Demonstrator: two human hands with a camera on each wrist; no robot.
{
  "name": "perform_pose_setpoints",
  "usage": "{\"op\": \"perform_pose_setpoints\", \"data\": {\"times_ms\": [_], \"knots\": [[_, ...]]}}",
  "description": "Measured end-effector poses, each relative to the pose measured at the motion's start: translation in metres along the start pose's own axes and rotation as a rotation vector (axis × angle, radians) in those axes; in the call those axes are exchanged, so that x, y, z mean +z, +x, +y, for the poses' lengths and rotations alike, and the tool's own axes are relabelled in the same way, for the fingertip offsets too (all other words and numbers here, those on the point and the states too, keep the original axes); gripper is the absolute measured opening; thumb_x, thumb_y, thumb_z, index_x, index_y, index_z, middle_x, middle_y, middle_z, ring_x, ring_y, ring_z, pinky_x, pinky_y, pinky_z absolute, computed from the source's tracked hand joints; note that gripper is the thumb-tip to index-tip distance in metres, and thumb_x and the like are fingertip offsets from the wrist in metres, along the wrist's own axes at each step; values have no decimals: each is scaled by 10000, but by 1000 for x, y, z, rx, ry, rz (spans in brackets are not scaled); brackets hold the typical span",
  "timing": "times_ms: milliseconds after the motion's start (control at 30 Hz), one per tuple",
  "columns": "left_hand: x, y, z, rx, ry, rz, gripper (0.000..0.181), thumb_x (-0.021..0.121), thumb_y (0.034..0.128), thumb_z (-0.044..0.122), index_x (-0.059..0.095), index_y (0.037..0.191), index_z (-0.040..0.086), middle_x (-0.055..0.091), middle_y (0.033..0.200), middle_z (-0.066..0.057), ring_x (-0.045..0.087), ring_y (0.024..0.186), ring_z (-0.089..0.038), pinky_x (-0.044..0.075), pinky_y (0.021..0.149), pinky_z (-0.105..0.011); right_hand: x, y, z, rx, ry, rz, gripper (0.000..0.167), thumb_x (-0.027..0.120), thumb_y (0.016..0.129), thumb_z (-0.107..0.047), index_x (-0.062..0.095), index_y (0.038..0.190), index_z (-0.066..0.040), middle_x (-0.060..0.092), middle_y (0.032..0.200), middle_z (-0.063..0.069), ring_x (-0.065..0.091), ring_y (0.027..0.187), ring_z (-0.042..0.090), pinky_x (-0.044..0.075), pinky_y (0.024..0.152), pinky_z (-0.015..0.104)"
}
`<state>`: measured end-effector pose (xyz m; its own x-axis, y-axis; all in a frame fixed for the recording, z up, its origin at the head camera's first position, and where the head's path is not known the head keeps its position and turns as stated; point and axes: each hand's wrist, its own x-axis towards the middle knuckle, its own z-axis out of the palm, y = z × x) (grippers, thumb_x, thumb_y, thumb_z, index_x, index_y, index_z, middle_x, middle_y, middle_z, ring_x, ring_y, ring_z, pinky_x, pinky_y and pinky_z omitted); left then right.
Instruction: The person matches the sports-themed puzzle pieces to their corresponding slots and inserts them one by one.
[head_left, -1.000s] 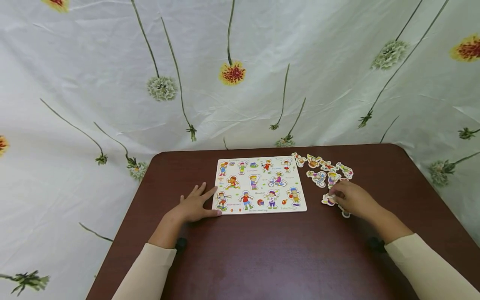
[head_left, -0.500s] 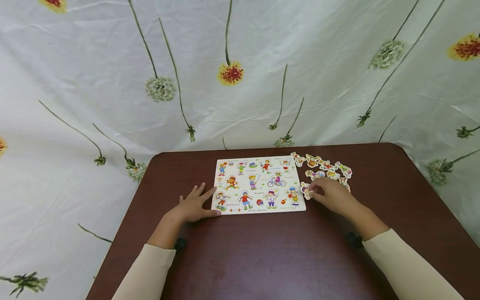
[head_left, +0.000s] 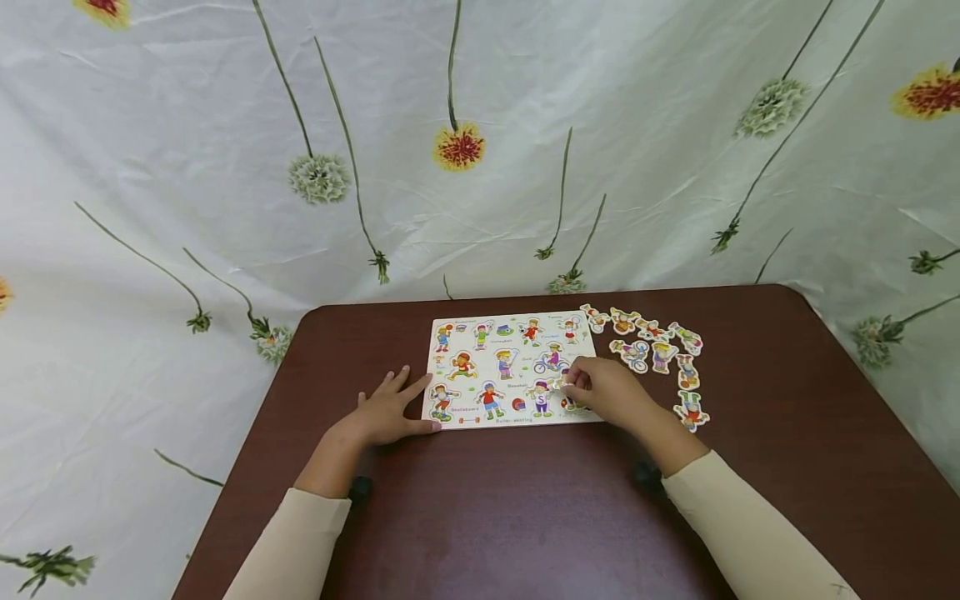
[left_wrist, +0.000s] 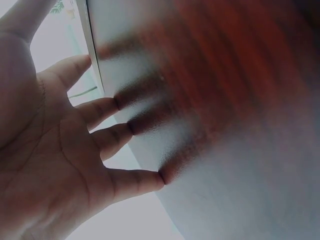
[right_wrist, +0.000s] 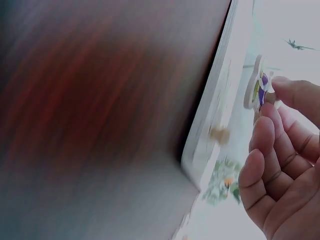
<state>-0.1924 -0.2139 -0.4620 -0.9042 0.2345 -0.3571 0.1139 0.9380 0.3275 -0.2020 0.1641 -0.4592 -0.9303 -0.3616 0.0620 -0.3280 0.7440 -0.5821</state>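
A white puzzle board [head_left: 480, 396] printed with children at sports lies on the dark table. My left hand [head_left: 386, 415] rests on the table with fingers spread, its thumb and index fingertip at the board's left edge; in the left wrist view the left hand [left_wrist: 65, 140] shows its palm and straight fingers. Over the board's lower right corner, my right hand [head_left: 615, 392] pinches a small cut-out piece. In the right wrist view the piece [right_wrist: 259, 87], partly purple, stands between the thumb and fingertips of the right hand [right_wrist: 285, 165], above the board [right_wrist: 207, 145].
Several loose figure pieces lie right of the board, among them a bicycle piece [head_left: 636, 356] and, nearest the front, a piece [head_left: 691, 411] with green parts. Behind the brown table [head_left: 480, 517] hangs a white cloth [head_left: 375, 108] with a flower print.
My right hand has moved left from the loose pieces to above the board, carrying the pinched piece. Pieces it had covered now show. My left hand has stayed at the board's edge.
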Motion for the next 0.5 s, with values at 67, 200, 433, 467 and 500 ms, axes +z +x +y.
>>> {"op": "perform_pose_setpoints", "data": {"times_ms": [67, 200, 433, 467, 500], "knots": [[0, 0, -1, 0, 1, 0, 958, 692, 855, 640, 259, 1621, 262, 104, 1698, -212, 66, 1565, -468, 87, 1112, -825, 6, 5, -6, 5, 9, -1, 166, 758, 914, -251, 650, 855, -139, 641, 742, -36, 529, 649, 70, 439, 633, 259], [0, 0, -1, 2, 0, 1, 958, 693, 855, 640, 259, 1621, 261, 102, 1699, -210, 65, 1565, -467, 89, 1112, -825, 16, 14, -15, 3, 7, 0, 191, 759, 912, -272, 645, 828, -145, 634, 727, -42, 524, 645, 70, 433, 634, 258], [0, 0, -1, 1, -2, -2, 965, 688, 851, 654, 254, 1622, 268, 105, 1701, -202, 64, 1568, -459, 87, 1117, -820, 28, 24, -25, 58, 10, -34, 197, 762, 909, -277, 639, 822, -149, 617, 699, -52, 511, 633, 80, 416, 633, 256], [0, 0, -1, 0, -1, -4, 968, 687, 850, 658, 252, 1622, 269, 104, 1701, -201, 63, 1569, -458, 86, 1118, -820, 29, 25, -25, 59, 8, -38, 199, 761, 910, -275, 638, 821, -147, 613, 697, -51, 508, 632, 82, 413, 630, 255], [0, 0, -1, -1, -1, -6, 970, 686, 848, 661, 251, 1622, 269, 104, 1701, -201, 63, 1569, -458, 86, 1118, -820, 29, 25, -26, 61, 9, -43, 198, 761, 910, -270, 638, 820, -144, 613, 696, -47, 508, 630, 84, 412, 631, 257]]}}
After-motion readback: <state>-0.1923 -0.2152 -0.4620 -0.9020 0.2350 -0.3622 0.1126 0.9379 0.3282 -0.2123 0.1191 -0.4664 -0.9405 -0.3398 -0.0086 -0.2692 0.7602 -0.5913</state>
